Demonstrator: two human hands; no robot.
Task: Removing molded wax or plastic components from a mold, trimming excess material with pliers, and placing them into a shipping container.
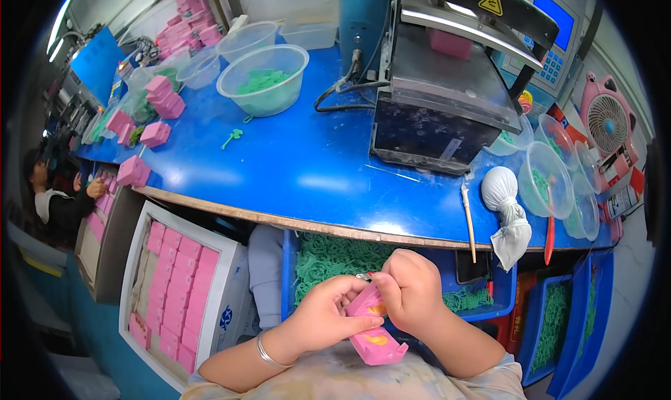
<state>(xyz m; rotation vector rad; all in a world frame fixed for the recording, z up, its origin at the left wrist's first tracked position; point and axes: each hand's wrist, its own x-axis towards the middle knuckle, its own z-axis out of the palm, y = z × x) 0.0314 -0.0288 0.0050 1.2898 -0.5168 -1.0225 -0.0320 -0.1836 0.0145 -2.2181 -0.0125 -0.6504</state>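
Observation:
My left hand (pixel 320 310) is closed around a pink, soft-looking mould block (pixel 383 353), held low in front of my body. The block is spread apart, and yellow patches show on its inner faces. Against its upper end, my right hand (pixel 414 295) is closed in a pinch. A small shiny bit shows between the two hands by the fingertips, too small to name; the curled fingers hide the rest. Beneath both hands is a blue tray (pixel 288 288) of green stringy pieces (pixel 335 260).
A heated press (pixel 447 92) with a pink block inside stands on the blue table (pixel 279 169). A bowl of green pieces (pixel 262 82), a white cloth bundle (pixel 500 190) and a wooden stick (pixel 467 222) are there too. Left is a box of pink blocks (pixel 231 253); beyond, another person (pixel 59 197).

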